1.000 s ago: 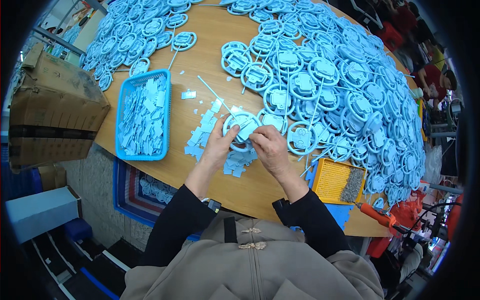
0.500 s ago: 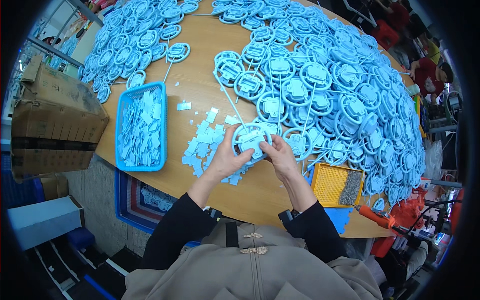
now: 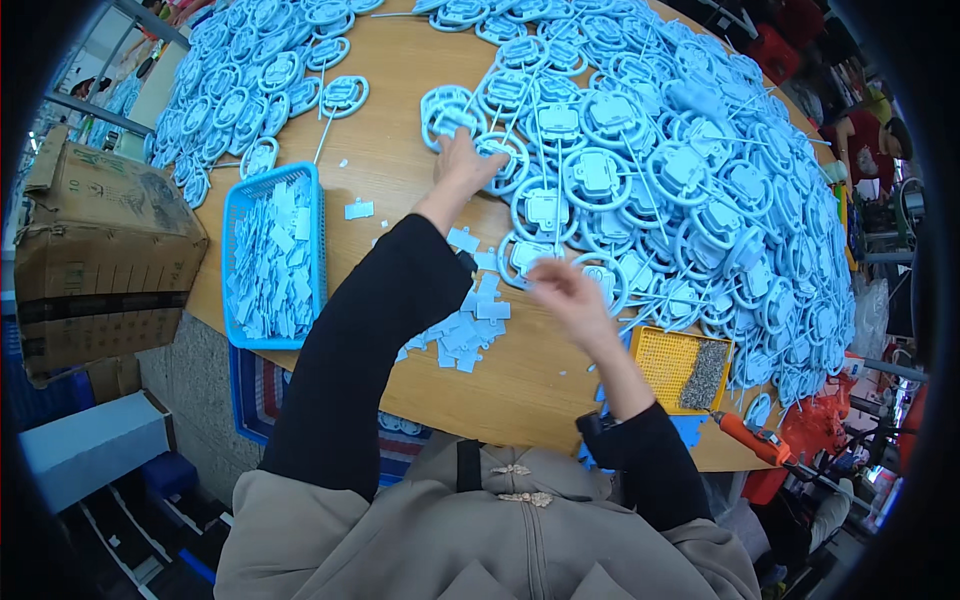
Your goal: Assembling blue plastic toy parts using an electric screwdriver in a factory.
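My left hand reaches across the table to the near left edge of a heap of light blue plastic rings. Its fingers are spread over a ring-shaped part with a plate across its middle; the thumb lies apart, by a neighbouring ring. Motion smears my right hand, raised over the table in front of another ring; nothing shows clearly in its fingers. Below my left wrist, flat light blue plates lie loose, partly behind the sleeve.
A blue basket of flat plates stands left, beside a cardboard box. At right are a yellow tray with small grey pieces and an orange power screwdriver. One blurred blue shape shows over the heap.
Both hands held a ring part with a thin rod between them; it has left them. My left hand has moved forward to the heap, my right hand has drawn away from it.
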### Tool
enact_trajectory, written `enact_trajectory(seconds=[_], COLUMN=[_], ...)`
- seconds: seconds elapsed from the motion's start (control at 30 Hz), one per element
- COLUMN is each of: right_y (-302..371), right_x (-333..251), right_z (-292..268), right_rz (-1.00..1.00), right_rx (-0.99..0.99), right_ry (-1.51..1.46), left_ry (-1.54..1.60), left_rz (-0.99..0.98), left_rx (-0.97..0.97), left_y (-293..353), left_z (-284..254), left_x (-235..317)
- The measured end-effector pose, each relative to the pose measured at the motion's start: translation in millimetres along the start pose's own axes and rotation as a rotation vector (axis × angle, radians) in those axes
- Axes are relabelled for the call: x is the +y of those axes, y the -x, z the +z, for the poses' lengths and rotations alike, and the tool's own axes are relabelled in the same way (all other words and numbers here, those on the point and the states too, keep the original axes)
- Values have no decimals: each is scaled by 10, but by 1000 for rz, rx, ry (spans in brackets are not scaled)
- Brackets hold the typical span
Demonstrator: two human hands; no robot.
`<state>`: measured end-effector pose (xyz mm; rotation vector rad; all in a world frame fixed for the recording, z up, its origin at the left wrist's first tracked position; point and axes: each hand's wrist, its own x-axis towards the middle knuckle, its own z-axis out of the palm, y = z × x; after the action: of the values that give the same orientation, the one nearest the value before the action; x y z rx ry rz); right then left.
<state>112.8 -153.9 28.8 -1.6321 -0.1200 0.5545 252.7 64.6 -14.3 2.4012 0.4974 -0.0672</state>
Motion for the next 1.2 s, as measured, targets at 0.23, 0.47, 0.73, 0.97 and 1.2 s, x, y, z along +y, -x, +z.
enact_trajectory(seconds=[0.23, 0.47, 0.73, 0.97, 1.2], right_y=[17, 75, -21, 54, 86], right_x=[607, 486, -186, -246, -116], right_z=[536, 448, 636, 661, 530], right_rz=[-342, -180, -567, -614, -543], right_rx=[-101, -139, -79, -146, 147], right_ry=[1080, 894, 699, 764, 414], left_ry=[88, 730, 1194, 1112, 1108], left_rz=[93, -107, -72, -61, 0], left_rx=[-79, -185, -352, -416, -367], left_y=[-81, 938, 1807, 2039, 2045], left_z=[-107, -491, -497, -577, -562], left_x=[-256, -649, -1032, -916, -662])
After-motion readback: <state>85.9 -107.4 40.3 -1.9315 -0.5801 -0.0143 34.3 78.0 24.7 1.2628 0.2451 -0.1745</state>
